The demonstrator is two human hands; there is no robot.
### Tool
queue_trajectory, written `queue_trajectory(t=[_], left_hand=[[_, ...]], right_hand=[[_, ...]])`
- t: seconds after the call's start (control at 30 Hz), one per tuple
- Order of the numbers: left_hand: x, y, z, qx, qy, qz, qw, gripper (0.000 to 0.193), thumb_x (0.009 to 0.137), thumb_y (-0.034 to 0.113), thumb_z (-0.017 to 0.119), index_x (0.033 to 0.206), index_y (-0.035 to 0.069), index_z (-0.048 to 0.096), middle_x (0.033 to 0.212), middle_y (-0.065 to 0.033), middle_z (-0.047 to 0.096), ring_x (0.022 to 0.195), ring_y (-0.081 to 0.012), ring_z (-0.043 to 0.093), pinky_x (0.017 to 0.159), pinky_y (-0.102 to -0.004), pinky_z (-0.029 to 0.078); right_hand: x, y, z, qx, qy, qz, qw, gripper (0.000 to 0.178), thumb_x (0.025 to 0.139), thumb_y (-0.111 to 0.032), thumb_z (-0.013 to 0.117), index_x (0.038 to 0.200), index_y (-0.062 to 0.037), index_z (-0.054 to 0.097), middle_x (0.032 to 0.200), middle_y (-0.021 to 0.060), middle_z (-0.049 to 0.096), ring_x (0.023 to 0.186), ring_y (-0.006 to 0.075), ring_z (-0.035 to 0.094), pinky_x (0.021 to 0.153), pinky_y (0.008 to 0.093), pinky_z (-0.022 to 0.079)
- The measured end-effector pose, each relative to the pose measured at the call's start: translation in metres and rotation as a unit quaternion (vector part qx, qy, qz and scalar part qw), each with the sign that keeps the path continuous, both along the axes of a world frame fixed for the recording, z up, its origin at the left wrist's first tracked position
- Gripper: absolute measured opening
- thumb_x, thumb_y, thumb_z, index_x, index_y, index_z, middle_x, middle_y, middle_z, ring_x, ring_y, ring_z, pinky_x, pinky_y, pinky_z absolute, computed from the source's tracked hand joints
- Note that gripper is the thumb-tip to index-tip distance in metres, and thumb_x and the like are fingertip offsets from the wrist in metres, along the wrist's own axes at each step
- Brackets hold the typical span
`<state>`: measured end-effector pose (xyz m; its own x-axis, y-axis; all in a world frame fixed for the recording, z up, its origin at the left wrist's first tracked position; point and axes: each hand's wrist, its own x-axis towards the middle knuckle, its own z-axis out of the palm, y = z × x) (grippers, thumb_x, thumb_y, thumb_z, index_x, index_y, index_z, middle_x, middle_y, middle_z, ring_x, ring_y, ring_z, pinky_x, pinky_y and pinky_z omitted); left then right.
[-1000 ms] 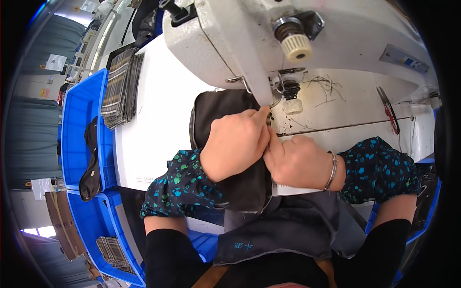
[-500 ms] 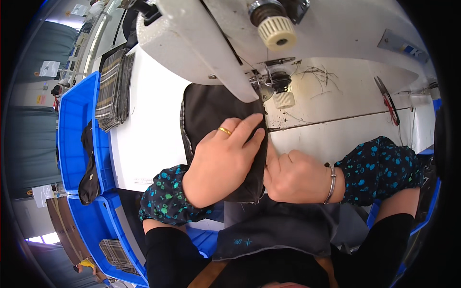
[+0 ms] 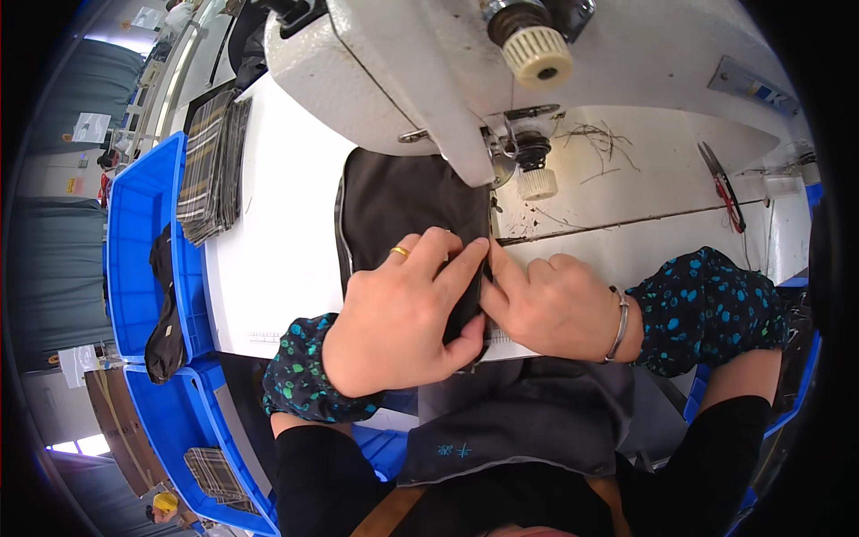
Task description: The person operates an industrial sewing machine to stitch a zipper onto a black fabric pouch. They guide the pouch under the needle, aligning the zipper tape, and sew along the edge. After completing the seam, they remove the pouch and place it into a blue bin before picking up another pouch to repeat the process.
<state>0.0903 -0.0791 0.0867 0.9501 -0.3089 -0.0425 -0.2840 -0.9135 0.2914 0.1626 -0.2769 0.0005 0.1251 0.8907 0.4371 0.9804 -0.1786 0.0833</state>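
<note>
A black fabric pouch (image 3: 407,192) with a zip along its left side lies on the white sewing table, its far right corner under the sewing machine (image 3: 376,80). My left hand (image 3: 403,300) rests on top of the pouch. Its index finger reaches the right edge, and its thumb is apart near the close end. From the other side, my right hand (image 3: 550,304) pinches that same edge, fingertips almost touching the left index finger. The fingers of my right hand partly hide the edge. The needle area is hidden behind the machine's white guard.
Red-handled thread snips (image 3: 725,192) and loose thread ends (image 3: 604,148) lie right of the machine. On the left stand a stack of plaid fabric pieces (image 3: 210,166) and a blue bin (image 3: 143,286) with a black strip over its edge. Another blue bin (image 3: 192,394) holds plaid pieces.
My left hand has slid slightly left and its thumb has spread out. My right hand's fingers have straightened forward along the pouch's edge. The pouch has shifted slightly away from me.
</note>
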Motion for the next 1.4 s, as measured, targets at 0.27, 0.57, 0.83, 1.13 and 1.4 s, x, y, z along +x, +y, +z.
queue_trajectory(t=[0.27,0.57,0.83,1.13,1.4], left_hand=[[-0.001,-0.001,-0.029,0.065,-0.063,-0.014,0.996,0.042,0.082,0.010,0.071,0.124,0.002,0.071,0.090,-0.0045,0.062,0.072,-0.0213,0.069,0.056,-0.0338,0.053],[-0.001,-0.006,-0.034,0.036,-0.065,-0.015,0.997,0.038,0.082,0.011,0.071,0.119,0.000,0.073,0.083,-0.0051,0.062,0.066,-0.0230,0.068,0.053,-0.0359,0.052],[-0.002,-0.011,-0.037,0.016,-0.078,-0.019,0.997,0.036,0.083,0.012,0.072,0.117,-0.001,0.073,0.081,-0.0053,0.063,0.065,-0.0229,0.068,0.051,-0.0362,0.052],[0.018,-0.006,-0.050,-0.005,-0.103,0.024,0.994,0.031,0.085,0.010,0.072,0.115,0.006,0.076,0.078,-0.0071,0.062,0.064,-0.0304,0.066,0.055,-0.0414,0.053],[0.047,0.005,-0.059,-0.012,-0.129,0.060,0.990,0.025,0.086,0.013,0.070,0.107,0.006,0.079,0.082,-0.0092,0.067,0.072,-0.0325,0.070,0.062,-0.0440,0.057]], right_hand=[[-0.001,0.002,-0.005,0.009,-0.066,0.053,0.996,0.033,0.077,-0.017,0.065,0.094,0.0084,0.077,0.099,0.0379,0.074,0.054,0.0176,0.061,0.048,0.0276,0.041],[-0.008,-0.002,0.002,0.005,-0.081,0.072,0.994,0.025,0.074,-0.018,0.064,0.084,0.0020,0.075,0.099,0.0326,0.077,0.051,0.0123,0.054,0.047,0.0265,0.035],[-0.009,-0.007,0.010,-0.028,-0.077,0.107,0.991,0.023,0.073,-0.019,0.064,0.078,0.0023,0.073,0.095,0.0359,0.075,0.049,0.0139,0.053,0.047,0.0268,0.035],[0.001,-0.002,0.001,0.003,-0.075,0.055,0.996,0.030,0.070,-0.015,0.066,0.083,0.0109,0.073,0.091,0.0385,0.073,0.052,0.0192,0.061,0.046,0.0282,0.043],[0.024,0.009,-0.011,0.028,-0.071,0.031,0.997,0.026,0.072,-0.015,0.069,0.084,0.0066,0.074,0.093,0.0340,0.074,0.049,0.0159,0.061,0.044,0.0297,0.045]])
